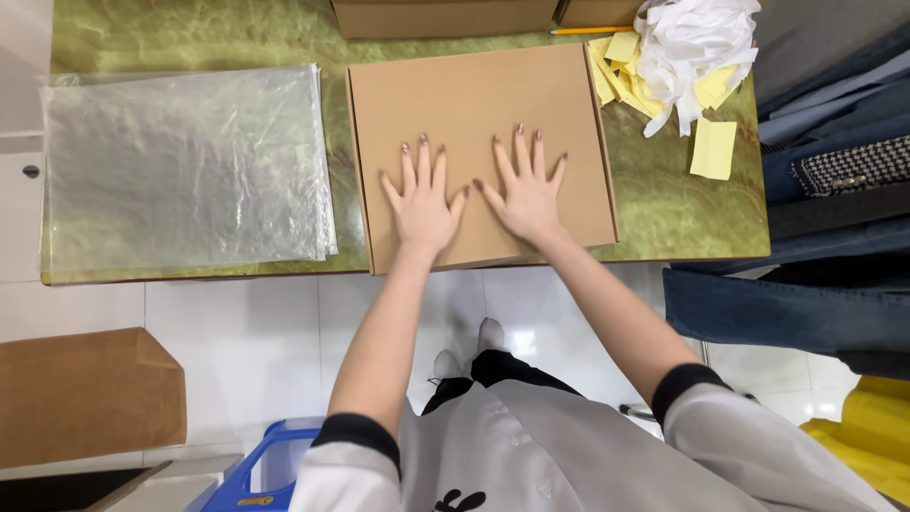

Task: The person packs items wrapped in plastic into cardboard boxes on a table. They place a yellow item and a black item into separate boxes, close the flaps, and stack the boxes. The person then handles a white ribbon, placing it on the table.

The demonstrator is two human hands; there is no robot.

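light: bright, even, overhead | shadows: soft | glare: floor tiles (237, 332) | focus: sharp

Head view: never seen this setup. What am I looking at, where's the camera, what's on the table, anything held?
There is no machine here. A person wears one camera on the head, looking down past their own arms. Both hands lie flat, fingers spread, on a closed brown cardboard box on a green table: left hand, right hand. Nothing is gripped; the palms only press on the lid. Left of the box lies a stack of clear plastic bags. At the far right corner are yellow paper slips and a heap of white paper strips. Folded clothes hang at the right.
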